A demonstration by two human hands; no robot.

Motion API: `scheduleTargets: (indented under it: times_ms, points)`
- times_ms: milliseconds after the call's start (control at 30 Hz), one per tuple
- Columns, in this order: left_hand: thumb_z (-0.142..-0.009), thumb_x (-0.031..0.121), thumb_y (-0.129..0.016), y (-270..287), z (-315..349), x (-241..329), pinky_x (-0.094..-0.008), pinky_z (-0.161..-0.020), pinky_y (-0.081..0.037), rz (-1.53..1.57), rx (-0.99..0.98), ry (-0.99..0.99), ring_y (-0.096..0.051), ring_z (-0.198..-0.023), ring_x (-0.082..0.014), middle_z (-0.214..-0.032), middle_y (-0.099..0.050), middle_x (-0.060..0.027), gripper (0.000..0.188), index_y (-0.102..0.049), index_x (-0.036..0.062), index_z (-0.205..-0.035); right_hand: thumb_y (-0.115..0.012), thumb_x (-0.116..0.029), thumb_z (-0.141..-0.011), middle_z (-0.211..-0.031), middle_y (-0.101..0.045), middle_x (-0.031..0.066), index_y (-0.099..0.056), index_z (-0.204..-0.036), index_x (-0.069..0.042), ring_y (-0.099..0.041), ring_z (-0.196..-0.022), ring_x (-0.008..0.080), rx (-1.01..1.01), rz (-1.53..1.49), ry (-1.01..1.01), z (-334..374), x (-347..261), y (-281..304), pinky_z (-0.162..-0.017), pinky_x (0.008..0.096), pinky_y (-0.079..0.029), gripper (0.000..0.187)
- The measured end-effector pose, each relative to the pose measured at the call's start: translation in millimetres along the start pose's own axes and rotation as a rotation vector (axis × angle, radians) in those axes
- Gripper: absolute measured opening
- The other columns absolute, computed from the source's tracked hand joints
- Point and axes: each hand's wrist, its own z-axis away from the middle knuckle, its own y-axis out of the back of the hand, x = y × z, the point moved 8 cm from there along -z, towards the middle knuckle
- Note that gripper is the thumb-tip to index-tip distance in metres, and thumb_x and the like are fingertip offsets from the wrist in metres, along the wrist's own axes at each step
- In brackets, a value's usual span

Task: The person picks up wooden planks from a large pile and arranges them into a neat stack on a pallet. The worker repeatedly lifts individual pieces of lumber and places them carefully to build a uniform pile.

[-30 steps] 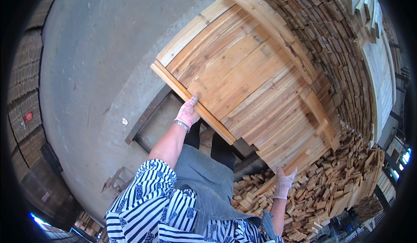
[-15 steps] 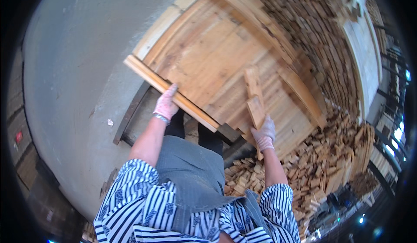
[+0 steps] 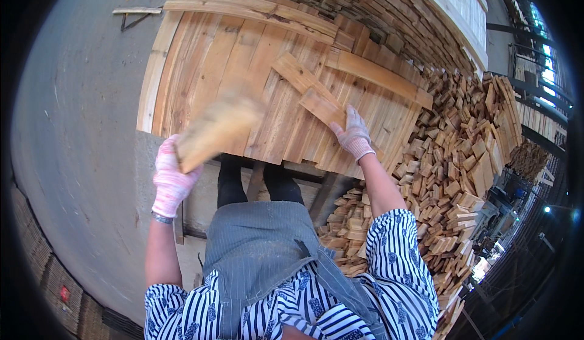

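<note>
My left hand point(image 3: 172, 179), in a pink-and-white knit glove, is closed around one end of a wooden board point(image 3: 213, 134). That board is raised above the tabletop and blurred by motion. On the right, my gloved right hand point(image 3: 354, 135) grips the near end of a short wooden board point(image 3: 321, 106), thumb on one side and fingers on the other. Partly under this short board lies another board point(image 3: 295, 72), slanting toward the far left. Beneath both is a surface of narrow wooden slats laid side by side point(image 3: 210, 66).
Two longer boards, one at the far left point(image 3: 255, 10) and one at the right point(image 3: 377, 78), lie across the slats. Stacked wood point(image 3: 389, 11) rises behind. A loose heap of wood offcuts point(image 3: 450, 176) lies to the right. Grey concrete floor point(image 3: 79, 97) stretches left.
My left hand has moved left and lifted its board off the near edge, turning it. My right hand and its short board have shifted slightly up in the view, which has also turned.
</note>
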Motion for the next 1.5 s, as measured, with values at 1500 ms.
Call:
scheduleTargets:
  times_ms: [1500]
  points:
    - [-0.089, 0.016, -0.056, -136.5, -99.8, -6.7, -0.0465, -0.092, -0.045, -1.194, -0.346, -0.541, -0.058, -0.112, -0.0301, -0.116, -0.062, -0.0106, 0.024, -0.061, 0.0165, -0.113, -0.066, -0.009, -0.081, -0.127, -0.056, 0.0088, -0.040, -0.148, -0.017, -0.054, -0.121, 0.0309, -0.202, 0.178, 0.294, 105.5, 41.7, -25.2, -0.101, 0.0410, -0.046, 0.072]
